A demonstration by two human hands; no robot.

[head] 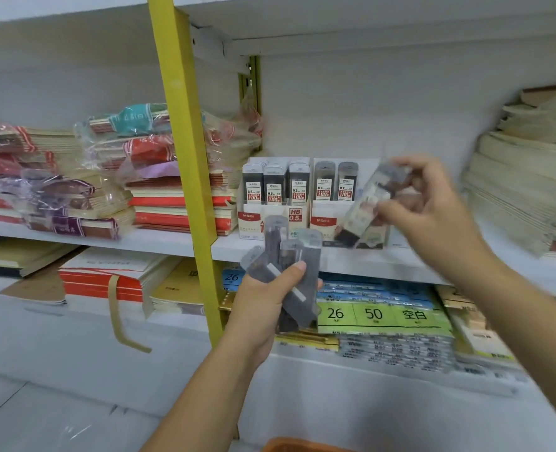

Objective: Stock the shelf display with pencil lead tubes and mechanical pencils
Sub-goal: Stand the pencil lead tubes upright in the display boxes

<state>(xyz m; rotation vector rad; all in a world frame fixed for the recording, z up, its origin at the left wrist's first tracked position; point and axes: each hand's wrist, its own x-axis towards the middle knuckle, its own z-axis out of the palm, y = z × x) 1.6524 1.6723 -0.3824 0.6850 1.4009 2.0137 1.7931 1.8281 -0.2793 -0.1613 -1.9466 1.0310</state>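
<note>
Two white display boxes stand on the middle shelf (302,249). The left box (271,220) holds rows of 0.5 lead tubes, and the right box (327,223) holds two 0.7 lead tubes at its left side. My left hand (267,305) grips a fanned bundle of several grey lead tubes (289,256) below the shelf edge. My right hand (426,203) holds one clear lead tube (368,203), tilted and blurred, over the right part of the right box.
Stacks of wrapped notebooks (107,177) fill the shelf left of a yellow upright post (188,158). Paper stacks (527,177) sit at the right. Label packs (384,314) lie on the lower shelf. An orange bin rim (302,445) shows at the bottom.
</note>
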